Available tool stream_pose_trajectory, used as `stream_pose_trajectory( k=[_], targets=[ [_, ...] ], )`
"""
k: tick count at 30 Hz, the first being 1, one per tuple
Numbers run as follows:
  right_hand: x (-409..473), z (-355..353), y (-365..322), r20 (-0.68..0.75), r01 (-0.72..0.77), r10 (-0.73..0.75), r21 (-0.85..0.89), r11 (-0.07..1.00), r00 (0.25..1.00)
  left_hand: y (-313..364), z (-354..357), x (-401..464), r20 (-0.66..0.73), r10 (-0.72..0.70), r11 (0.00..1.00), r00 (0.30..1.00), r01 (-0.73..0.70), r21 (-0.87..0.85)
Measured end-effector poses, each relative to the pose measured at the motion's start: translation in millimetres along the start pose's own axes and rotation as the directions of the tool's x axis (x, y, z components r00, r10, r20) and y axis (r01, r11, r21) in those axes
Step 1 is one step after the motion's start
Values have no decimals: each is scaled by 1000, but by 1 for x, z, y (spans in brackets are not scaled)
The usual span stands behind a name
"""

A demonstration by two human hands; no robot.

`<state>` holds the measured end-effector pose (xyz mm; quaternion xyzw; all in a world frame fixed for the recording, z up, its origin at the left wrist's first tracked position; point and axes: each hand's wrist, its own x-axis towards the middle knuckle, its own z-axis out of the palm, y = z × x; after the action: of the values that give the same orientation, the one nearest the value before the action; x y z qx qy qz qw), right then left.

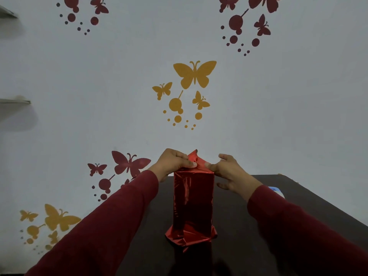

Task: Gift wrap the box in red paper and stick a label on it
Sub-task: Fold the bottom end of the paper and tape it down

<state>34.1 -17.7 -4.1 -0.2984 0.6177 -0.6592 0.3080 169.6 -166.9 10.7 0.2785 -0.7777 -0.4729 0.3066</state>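
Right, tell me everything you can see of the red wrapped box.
The box stands upright on the dark table, tall and covered in shiny, creased red foil paper. Loose paper flares out around its base. At the top the paper rises to a folded peak, not yet flattened. The left hand pinches that fold; the right hand touches the top right corner.

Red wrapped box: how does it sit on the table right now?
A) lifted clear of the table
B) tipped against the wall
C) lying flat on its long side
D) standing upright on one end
D: the red wrapped box stands on end on the dark table, with both hands, left and right, working the paper at its top.
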Motion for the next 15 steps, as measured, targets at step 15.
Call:
stream_pose_trajectory(
  k=[15],
  targets=[
    [16, 13, 0, -58, 4, -6, -36, 999, 998, -13, 21, -30, 24, -302, 779, 953, 261, -569]
  ],
)
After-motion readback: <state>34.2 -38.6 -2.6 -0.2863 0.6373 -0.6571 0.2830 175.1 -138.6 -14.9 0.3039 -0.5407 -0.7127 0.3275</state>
